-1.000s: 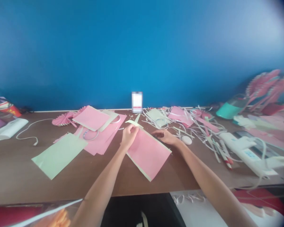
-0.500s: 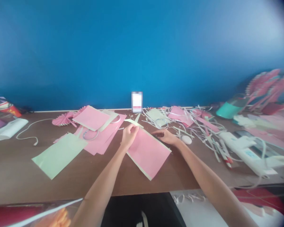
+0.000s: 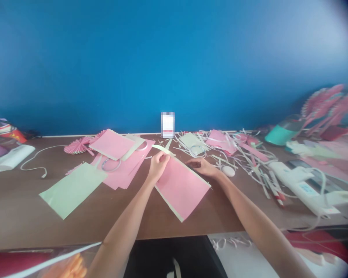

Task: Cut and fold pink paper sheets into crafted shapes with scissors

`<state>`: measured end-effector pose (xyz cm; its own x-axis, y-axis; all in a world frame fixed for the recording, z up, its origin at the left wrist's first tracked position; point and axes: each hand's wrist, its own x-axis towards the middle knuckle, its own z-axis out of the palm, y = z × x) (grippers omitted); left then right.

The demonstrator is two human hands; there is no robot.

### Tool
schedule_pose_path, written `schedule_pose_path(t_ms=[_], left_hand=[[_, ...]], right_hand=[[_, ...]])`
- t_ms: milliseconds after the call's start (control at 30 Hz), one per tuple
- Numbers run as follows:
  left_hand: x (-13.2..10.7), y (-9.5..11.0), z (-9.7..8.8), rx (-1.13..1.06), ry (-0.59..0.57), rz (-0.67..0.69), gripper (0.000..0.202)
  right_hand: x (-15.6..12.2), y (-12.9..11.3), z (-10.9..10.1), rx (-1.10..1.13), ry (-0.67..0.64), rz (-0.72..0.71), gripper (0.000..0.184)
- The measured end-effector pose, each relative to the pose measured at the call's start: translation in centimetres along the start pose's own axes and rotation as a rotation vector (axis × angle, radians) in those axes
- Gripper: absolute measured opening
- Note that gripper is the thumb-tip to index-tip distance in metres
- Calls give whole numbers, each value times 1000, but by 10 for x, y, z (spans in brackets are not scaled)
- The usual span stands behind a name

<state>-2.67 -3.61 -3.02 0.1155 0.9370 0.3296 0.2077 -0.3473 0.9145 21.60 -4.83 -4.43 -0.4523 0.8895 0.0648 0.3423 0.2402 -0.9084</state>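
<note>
One pale green sheet (image 3: 71,191) lies in the lower left of the frame, its right end overlapping a spread of pink sheets (image 3: 127,173); a pleated pink fan (image 3: 77,146) sits just above it. Near the centre, the left hand (image 3: 158,166) pinches the top corner of a green-edged pink sheet (image 3: 183,189), thumb and fingers closed together there. That sheet lies slantwise on the brown table (image 3: 220,216), just below the middle of the frame. By its upper right edge, the right hand (image 3: 203,167) has its fingers bent and thumb close; whether they grip the edge, I cannot tell. Farther right come a white oval object (image 3: 228,171), then a teal container (image 3: 279,135) toward the upper right.
</note>
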Motion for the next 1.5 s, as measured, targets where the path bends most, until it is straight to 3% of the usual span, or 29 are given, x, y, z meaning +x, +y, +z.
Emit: schedule_pose_path(t_ms=[267, 767, 1500], left_hand=[[-1, 3, 0, -28, -2, -19, 26], [0, 4, 2, -114, -6, -39, 34], [-3, 4, 5, -131, -78, -74, 37]], right_hand=[[-1, 0, 1, 121, -18, 32, 46], [-4, -13, 1, 7, -9, 39, 40], [-2, -7, 4, -21, 21, 2, 38]])
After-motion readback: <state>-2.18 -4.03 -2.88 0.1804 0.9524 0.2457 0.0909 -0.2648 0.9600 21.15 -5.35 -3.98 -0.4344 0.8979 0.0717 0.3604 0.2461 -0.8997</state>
